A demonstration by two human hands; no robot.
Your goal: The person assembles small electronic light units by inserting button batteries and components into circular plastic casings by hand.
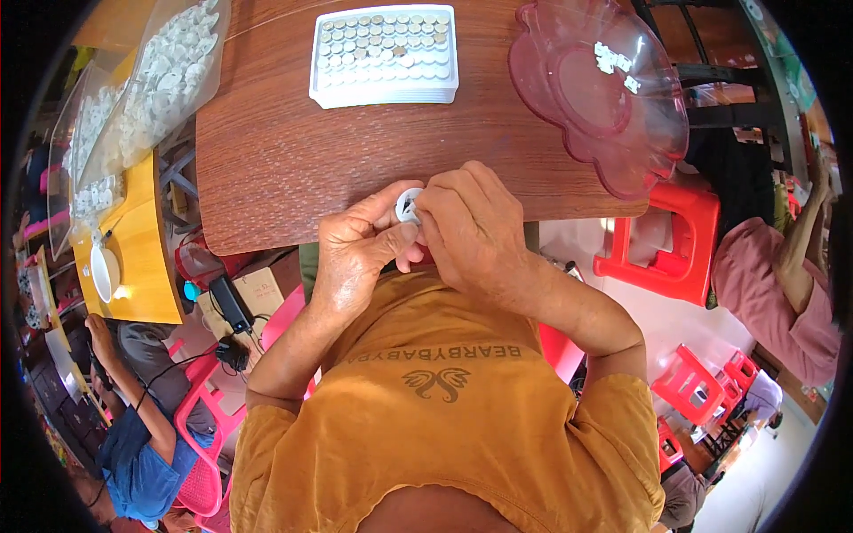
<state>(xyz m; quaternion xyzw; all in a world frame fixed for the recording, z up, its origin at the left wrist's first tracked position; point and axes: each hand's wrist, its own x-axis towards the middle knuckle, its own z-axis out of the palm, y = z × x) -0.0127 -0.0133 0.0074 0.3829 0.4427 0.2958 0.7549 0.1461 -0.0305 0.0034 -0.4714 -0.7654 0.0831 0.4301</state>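
Fingers [410, 233] of both hands are pinched together on a small white ring [408, 205], which is held just above the near edge of the brown table [284, 160], close to the chest. From the left hand [355, 249], thumb and forefinger are closed on the ring's lower left side; the right hand [471, 226] is curled over it from the right, so that only part of the ring can be seen. Farther back on the table, a white tray [384, 89] is set, its cells filled with small round pieces, grey ones in the far rows and white ones nearer. To its right, a pink translucent bowl [622, 151] with a scalloped rim overhangs the table's corner, a few white pieces lying inside. At the left, clear bags [169, 80] of white parts are stacked on a yellow table [142, 258]. Red stools [662, 235] are seen at the right, and other people are seated at both sides.
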